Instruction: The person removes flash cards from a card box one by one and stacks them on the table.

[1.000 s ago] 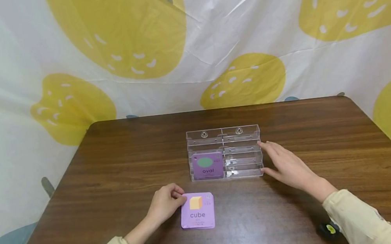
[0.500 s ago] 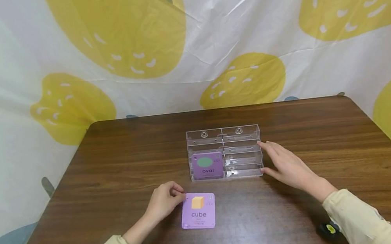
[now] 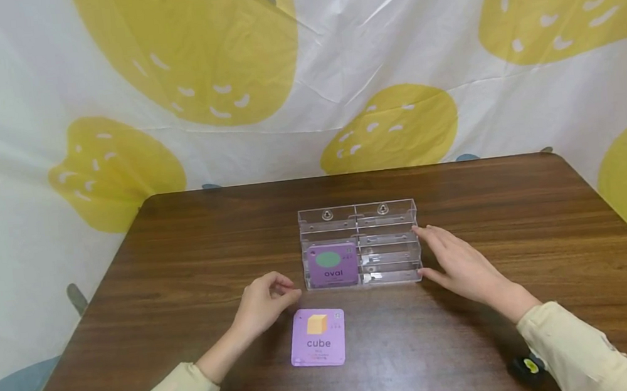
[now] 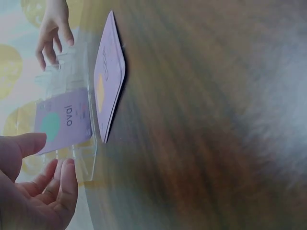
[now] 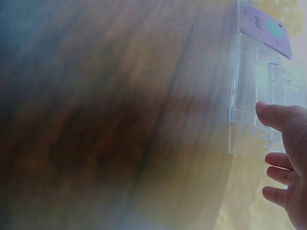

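Note:
A stack of purple square flashcards [image 3: 318, 338], the top one reading "cube", lies on the table in the head view. Behind it stands a clear acrylic tiered card holder [image 3: 390, 257] in two columns. One purple "oval" card [image 3: 333, 265] leans in its lower left slot. My left hand [image 3: 263, 304] hovers at the upper left of the cube stack, in front of the holder's left end. Its thumb and fingers [image 4: 68, 187] are apart with nothing between them. My right hand [image 3: 462, 263] touches the holder's right side with thumb and fingertips, fingers extended.
The brown wooden table [image 3: 194, 251] reaches back to a white curtain [image 3: 378, 38] printed with yellow fruit. Black wrist devices [image 3: 528, 366] sit below both sleeves.
My left hand has let go of the cube stack and moved slightly up and away. The top cube card had shifted a little right. My right hand stays on the holder.

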### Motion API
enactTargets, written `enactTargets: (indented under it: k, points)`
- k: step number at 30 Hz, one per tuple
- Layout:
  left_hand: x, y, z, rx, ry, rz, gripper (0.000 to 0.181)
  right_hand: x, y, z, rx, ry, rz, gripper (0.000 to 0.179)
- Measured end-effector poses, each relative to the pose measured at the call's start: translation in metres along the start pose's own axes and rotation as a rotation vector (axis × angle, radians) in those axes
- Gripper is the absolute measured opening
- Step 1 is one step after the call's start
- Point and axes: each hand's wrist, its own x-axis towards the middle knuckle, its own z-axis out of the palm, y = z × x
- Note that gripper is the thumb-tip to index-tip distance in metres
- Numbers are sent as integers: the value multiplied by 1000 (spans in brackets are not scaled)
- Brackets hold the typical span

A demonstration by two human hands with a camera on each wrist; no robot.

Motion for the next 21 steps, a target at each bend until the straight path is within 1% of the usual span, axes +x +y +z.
enactTargets:
  k: [5, 10, 13, 17, 21]
  points:
    - [9, 2, -3, -1, 32, 38, 17, 1, 0, 0, 0, -4, 2, 73]
    - [18, 4, -3, -20, 43, 77, 20, 1, -1, -1, -3, -9, 3, 73]
    - [23, 7, -1, -26, 44, 108, 21, 1, 0, -2, -6, -13, 3, 73]
    - [30, 12, 2, -28, 67, 166, 23, 1, 0, -2, -9, -16, 2, 73]
    - [34, 15, 5, -35, 86, 202, 26, 1, -1, -1, -7, -20, 2, 73]
